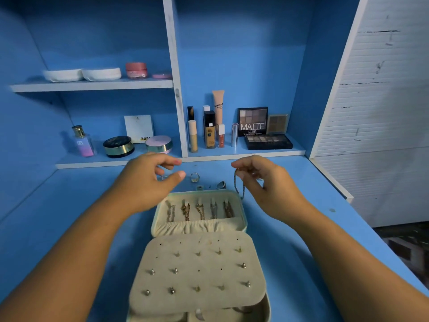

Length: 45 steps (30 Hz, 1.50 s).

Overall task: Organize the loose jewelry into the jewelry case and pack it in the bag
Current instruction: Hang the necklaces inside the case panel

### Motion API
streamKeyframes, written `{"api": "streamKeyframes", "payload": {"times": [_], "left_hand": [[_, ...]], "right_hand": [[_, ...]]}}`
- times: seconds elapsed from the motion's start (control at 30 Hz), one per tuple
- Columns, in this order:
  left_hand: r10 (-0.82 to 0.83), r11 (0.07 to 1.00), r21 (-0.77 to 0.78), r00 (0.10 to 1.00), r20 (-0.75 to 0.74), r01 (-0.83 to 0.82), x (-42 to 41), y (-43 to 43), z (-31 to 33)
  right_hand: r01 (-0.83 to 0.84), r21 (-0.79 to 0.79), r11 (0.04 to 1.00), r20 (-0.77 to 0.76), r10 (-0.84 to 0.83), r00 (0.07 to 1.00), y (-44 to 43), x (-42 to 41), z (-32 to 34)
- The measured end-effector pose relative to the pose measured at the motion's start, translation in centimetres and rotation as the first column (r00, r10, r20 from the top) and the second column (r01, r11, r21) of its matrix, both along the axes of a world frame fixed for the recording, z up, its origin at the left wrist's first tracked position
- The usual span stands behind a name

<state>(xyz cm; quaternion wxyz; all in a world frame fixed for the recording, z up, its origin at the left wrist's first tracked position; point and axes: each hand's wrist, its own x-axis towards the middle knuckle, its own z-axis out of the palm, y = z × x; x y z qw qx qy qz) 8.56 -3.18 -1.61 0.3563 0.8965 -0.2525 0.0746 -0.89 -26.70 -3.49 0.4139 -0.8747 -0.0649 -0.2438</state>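
Observation:
An open jewelry case (243,219) lies on the blue desk, its lid part holding several hanging chains (199,211) and its beige flap (197,268) studded with several earrings. My right hand (262,182) pinches a thin chain (239,187) that dangles just beyond the case's far right corner. My left hand (151,180) hovers above the far left of the case, fingers loosely curled, holding nothing that I can see. Loose rings (195,177) and small pieces (221,185) lie on the desk beyond the case. No bag is in view.
Shelves behind the desk carry cosmetics: a perfume bottle (82,141), round compacts (118,146), foundation tubes (209,130), eyeshadow palettes (268,141). An upper shelf (92,84) holds white dishes and a pink jar. A white wall panel (376,112) stands at the right.

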Motion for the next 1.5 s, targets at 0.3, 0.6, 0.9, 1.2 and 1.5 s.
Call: {"api": "streamKeyframes", "payload": {"times": [0.3, 0.6, 0.9, 1.2, 1.5], "left_hand": [[-0.309, 0.950, -0.059, 0.950, -0.033, 0.307, -3.1, -2.2, -3.2], [-0.308, 0.887, -0.373, 0.950, -0.044, 0.270, -2.5, -2.2, -3.8], [-0.182, 0.920, -0.341, 0.981, 0.061, 0.192, -0.7, -0.7, -4.5], [-0.147, 0.959, -0.240, 0.989, 0.034, 0.151, 0.5, -0.2, -5.1], [-0.073, 0.963, -0.260, 0.997, 0.013, 0.074, 0.9, -0.1, -5.1]], "right_hand": [[-0.179, 0.055, 0.982, 0.253, 0.160, 0.954, 3.9, -0.3, 0.6], [-0.125, 0.094, 0.988, 0.238, 0.099, 0.966, 3.4, 0.3, -0.2], [-0.004, -0.159, 0.987, 0.108, 0.022, 0.994, 3.1, 1.1, -1.5], [0.099, -0.150, 0.984, 0.040, -0.094, 0.995, 3.1, 2.0, -1.8], [0.110, -0.143, 0.984, -0.053, -0.118, 0.992, 3.4, 2.8, -1.8]]}}
